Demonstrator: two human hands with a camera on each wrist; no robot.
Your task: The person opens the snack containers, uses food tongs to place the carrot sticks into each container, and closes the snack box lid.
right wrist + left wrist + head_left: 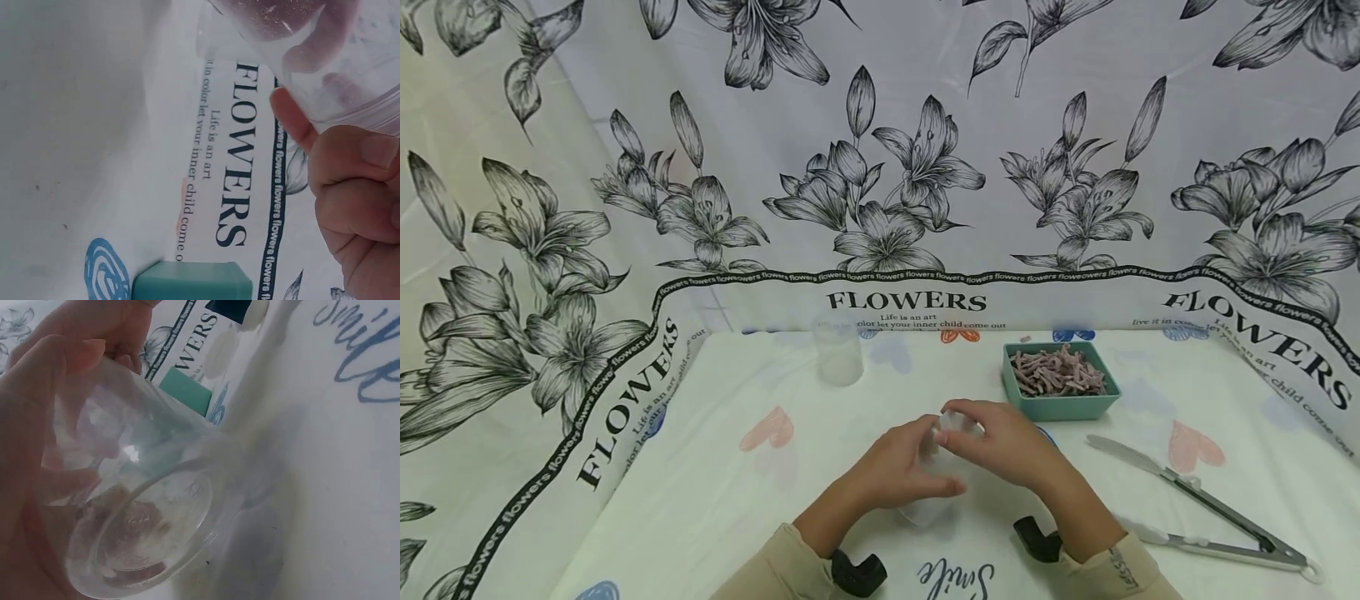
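Both left hand (897, 465) and right hand (1011, 442), fingers (347, 159) bent, around one clear cup (164, 465)

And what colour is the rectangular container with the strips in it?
Teal green; the container shows best in the head view.

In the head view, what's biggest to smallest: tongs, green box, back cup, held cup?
1. Tongs
2. Green box
3. Back cup
Held cup: unsure; left hand and right hand partly hide it.

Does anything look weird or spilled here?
I see no clear spill: the brownish strips sit inside the green box. Only a few tiny dark specks on the white cloth look odd, because that patch is otherwise plain; I can't tell what they are.
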